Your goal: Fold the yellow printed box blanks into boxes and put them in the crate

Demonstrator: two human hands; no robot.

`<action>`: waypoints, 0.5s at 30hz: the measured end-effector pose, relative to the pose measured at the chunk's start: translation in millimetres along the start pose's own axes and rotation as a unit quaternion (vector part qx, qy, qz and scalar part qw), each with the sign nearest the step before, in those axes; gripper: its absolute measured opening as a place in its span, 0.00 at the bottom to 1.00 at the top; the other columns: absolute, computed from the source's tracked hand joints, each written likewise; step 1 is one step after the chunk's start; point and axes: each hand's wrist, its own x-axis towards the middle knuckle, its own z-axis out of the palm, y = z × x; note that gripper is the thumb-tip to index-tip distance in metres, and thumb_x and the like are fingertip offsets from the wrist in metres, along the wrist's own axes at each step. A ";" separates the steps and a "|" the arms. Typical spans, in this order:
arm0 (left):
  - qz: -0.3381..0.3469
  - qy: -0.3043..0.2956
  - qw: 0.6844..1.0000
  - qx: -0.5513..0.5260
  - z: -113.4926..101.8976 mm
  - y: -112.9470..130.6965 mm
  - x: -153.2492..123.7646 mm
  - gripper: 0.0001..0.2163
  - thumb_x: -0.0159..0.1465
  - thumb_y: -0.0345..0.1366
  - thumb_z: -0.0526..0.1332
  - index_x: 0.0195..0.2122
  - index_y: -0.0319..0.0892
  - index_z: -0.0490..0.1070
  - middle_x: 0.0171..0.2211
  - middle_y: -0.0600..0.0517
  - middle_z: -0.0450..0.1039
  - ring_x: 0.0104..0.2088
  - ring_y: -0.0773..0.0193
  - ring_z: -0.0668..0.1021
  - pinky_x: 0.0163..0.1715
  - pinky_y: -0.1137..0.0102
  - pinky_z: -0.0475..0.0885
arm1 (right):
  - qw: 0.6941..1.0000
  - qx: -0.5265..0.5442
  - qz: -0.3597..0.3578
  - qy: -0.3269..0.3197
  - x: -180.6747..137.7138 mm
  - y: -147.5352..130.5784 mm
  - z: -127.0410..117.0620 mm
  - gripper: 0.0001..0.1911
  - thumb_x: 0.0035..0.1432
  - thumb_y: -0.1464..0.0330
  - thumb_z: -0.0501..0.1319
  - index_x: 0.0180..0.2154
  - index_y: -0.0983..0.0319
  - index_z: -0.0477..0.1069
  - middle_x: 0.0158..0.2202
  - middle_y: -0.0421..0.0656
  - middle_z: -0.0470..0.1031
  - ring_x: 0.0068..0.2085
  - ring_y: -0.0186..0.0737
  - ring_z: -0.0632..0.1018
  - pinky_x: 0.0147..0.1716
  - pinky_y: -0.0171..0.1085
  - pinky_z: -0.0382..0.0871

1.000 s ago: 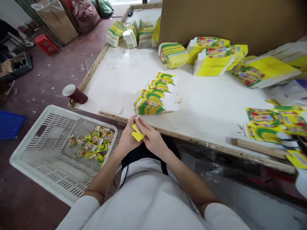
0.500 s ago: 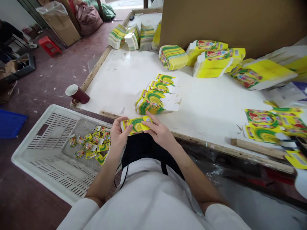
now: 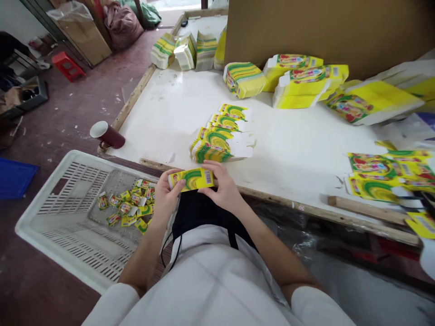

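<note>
Just over the table's front edge, I hold a small yellow and green carton (image 3: 194, 179) in front of my body, its barcode panel on the right. My left hand (image 3: 166, 192) grips the carton's left end, with the thumb across the printed face. At the other end is my right hand (image 3: 222, 186), its fingers along the top edge and its thumb by the bottom edge. Right behind the carton, a fanned stack of flat cartons (image 3: 217, 144) lies on the white table (image 3: 288, 149). The carton's inside is hidden.
A white plastic crate (image 3: 56, 217) at my left holds several small folded cartons (image 3: 129, 208). A maroon mug (image 3: 112, 136) stands at the table's left corner. Bundles of cartons (image 3: 301, 88) line the back, near a brown board (image 3: 322, 36). A wooden strip (image 3: 367, 210) lies front right.
My right hand's fingers have shifted off the carton's face to its right end and edges, so the barcode panel shows more fully. The left hand keeps its hold.
</note>
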 end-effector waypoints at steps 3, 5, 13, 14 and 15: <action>0.016 0.081 0.990 0.118 -45.6 3.7 -0.7 0.20 0.55 0.46 0.70 0.45 0.41 0.72 0.34 0.53 0.75 0.31 0.66 0.76 0.33 0.71 0.73 | 0.999 -0.038 -0.022 0.007 15.5 4.7 -17.7 0.40 0.54 0.60 0.70 0.64 0.58 0.59 0.62 0.54 0.65 0.59 0.54 0.72 0.57 0.53 0.70; 0.052 0.178 0.949 0.256 -89.0 4.5 -1.7 0.18 0.57 0.47 0.66 0.44 0.40 0.73 0.33 0.53 0.71 0.32 0.64 0.74 0.34 0.69 0.72 | 0.990 -0.117 -0.007 0.081 29.1 13.8 -31.9 0.32 0.60 0.62 0.65 0.63 0.58 0.61 0.58 0.53 0.69 0.58 0.54 0.72 0.58 0.54 0.68; 0.087 0.247 0.879 0.399 -144.7 -14.3 -9.6 0.23 0.56 0.48 0.65 0.49 0.41 0.72 0.45 0.46 0.68 0.41 0.59 0.73 0.41 0.64 0.73 | 0.944 -0.308 0.089 0.081 54.2 40.6 -43.1 0.22 0.54 0.74 0.64 0.52 0.65 0.70 0.43 0.53 0.75 0.47 0.58 0.74 0.52 0.57 0.67; 0.086 0.218 0.911 0.340 -129.4 -17.9 -8.7 0.23 0.56 0.48 0.66 0.49 0.42 0.71 0.46 0.46 0.69 0.41 0.60 0.74 0.41 0.65 0.73 | 0.947 -0.298 0.080 0.093 51.9 35.2 -41.7 0.23 0.53 0.74 0.64 0.52 0.64 0.69 0.42 0.52 0.75 0.47 0.57 0.74 0.52 0.57 0.67; 0.085 0.183 0.942 0.267 -111.1 -21.3 -6.9 0.23 0.55 0.48 0.67 0.49 0.42 0.70 0.46 0.46 0.70 0.42 0.61 0.74 0.41 0.66 0.73 | 0.953 -0.276 0.069 0.103 48.6 28.0 -39.5 0.25 0.52 0.74 0.64 0.53 0.63 0.68 0.41 0.50 0.74 0.45 0.55 0.74 0.51 0.57 0.68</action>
